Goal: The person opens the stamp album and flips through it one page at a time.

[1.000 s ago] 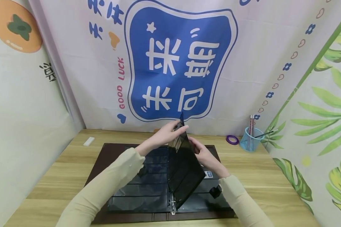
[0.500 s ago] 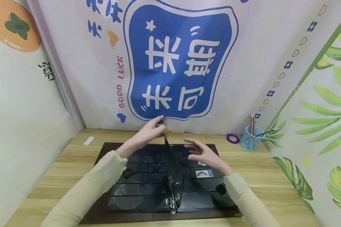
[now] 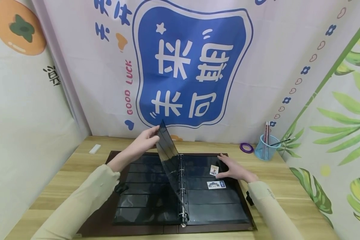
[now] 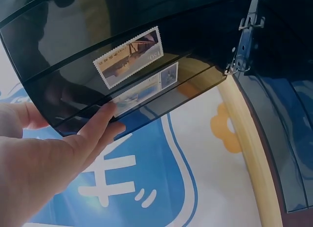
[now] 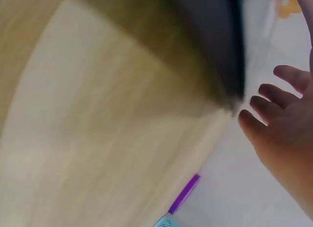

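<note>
A stamp album with a brown cover (image 3: 94, 221) lies spread on the table, its black pocket pages bound by metal rings (image 3: 182, 191). My left hand (image 3: 139, 146) pinches the far outer corner of one raised page (image 3: 168, 156), which stands tilted to the left over the rings. Two stamps show in that page in the left wrist view, a brownish stamp (image 4: 129, 58) and a longer pale stamp (image 4: 142, 92) partly behind my fingertips. Over the right page, my right hand (image 3: 235, 169) spreads its fingers beside a small stamp (image 3: 214, 170) and a wider bluish stamp (image 3: 216, 185).
A blue mesh pen cup (image 3: 266, 148) with pencils stands at the back right, beside a purple ring (image 3: 246, 147). At the back left lies a white eraser-like block (image 3: 94, 149). A printed cloth (image 3: 108, 100) hangs behind the table.
The raised page has swung from right to left across the rings with my left hand. My right hand has let go of it and moved right, and the right page's stamps have come into view.
</note>
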Demonstrator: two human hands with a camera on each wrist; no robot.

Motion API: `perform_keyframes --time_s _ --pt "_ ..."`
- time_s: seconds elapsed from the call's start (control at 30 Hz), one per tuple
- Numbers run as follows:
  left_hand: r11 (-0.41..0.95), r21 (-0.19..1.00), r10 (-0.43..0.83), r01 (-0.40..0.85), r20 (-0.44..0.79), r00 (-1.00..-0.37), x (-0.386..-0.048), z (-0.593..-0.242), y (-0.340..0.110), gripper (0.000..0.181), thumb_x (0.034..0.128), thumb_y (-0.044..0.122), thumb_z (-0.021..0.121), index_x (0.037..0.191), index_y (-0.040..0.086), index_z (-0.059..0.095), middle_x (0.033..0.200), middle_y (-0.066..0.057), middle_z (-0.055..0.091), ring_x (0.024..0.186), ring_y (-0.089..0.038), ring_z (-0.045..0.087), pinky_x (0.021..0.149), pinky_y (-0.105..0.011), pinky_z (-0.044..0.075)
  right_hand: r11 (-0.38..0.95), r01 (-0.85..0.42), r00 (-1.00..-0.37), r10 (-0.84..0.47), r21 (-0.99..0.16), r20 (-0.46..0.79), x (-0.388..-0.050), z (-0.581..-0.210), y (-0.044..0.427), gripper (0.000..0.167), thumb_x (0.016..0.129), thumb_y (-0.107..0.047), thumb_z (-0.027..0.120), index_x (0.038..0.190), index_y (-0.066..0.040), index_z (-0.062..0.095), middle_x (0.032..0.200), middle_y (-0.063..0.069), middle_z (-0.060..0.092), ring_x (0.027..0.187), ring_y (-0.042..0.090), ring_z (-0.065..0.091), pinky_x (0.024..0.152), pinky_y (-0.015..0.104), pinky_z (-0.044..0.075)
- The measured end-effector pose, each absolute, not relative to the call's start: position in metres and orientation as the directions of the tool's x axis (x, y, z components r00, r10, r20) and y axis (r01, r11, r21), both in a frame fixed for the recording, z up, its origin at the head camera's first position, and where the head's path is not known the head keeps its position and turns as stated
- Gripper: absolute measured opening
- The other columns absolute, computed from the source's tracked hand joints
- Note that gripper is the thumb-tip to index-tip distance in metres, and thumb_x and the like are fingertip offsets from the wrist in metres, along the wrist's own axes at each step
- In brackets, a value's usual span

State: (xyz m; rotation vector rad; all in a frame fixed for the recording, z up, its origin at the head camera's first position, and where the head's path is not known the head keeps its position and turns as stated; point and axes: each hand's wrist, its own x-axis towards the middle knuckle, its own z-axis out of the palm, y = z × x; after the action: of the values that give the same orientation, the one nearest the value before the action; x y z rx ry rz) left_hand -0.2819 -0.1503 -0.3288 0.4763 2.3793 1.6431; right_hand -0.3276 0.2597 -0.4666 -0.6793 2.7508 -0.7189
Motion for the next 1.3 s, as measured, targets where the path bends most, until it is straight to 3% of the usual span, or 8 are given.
perform_keyframes --time_s 0.33,0.67,1.3 --pt "0.296 0.943 0.399 0.153 0.023 -0.917 -0.286 -0.327 -0.145 0.07 0.0986 0.013 0.037 0.159 0.001 0.005 0.166 -0.021 0.011 0.147 -0.036 0.031 0.114 -0.057 0.036 0.788 -0.39 -0.855 -0.502 -0.477 -0.129 -0.332 -0.479 0.266 0.102 0.082 -0.05 0.076 0.156 0.0 0.027 0.165 0.025 0.012 0.151 0.048 0.016 0.116 0.066 0.025" --pt "0.288 0.95 0.399 0.119 -0.007 -0.917 -0.291 -0.313 -0.13 0.072 0.0956 0.01 0.04 0.159 0.002 0.008 0.167 -0.018 0.012 0.154 -0.034 0.02 0.115 -0.054 0.036 0.786 -0.398 -0.853 -0.507 -0.473 -0.124 -0.334 -0.479 0.266 0.101 0.082 -0.051 0.077 0.156 0.0 0.028 0.165 0.025 0.014 0.151 0.048 0.018 0.116 0.065 0.026" --pt "0.284 0.954 0.406 0.093 -0.032 -0.913 -0.297 -0.308 -0.108 0.068 0.0962 0.004 0.037 0.158 -0.002 0.009 0.165 -0.021 0.017 0.152 -0.033 0.026 0.113 -0.054 0.038 0.812 -0.391 -0.861 -0.489 -0.434 -0.138 -0.33 -0.485 0.266 0.107 0.083 -0.053 0.074 0.157 0.002 0.02 0.166 0.023 0.012 0.152 0.045 0.015 0.119 0.063 0.023"
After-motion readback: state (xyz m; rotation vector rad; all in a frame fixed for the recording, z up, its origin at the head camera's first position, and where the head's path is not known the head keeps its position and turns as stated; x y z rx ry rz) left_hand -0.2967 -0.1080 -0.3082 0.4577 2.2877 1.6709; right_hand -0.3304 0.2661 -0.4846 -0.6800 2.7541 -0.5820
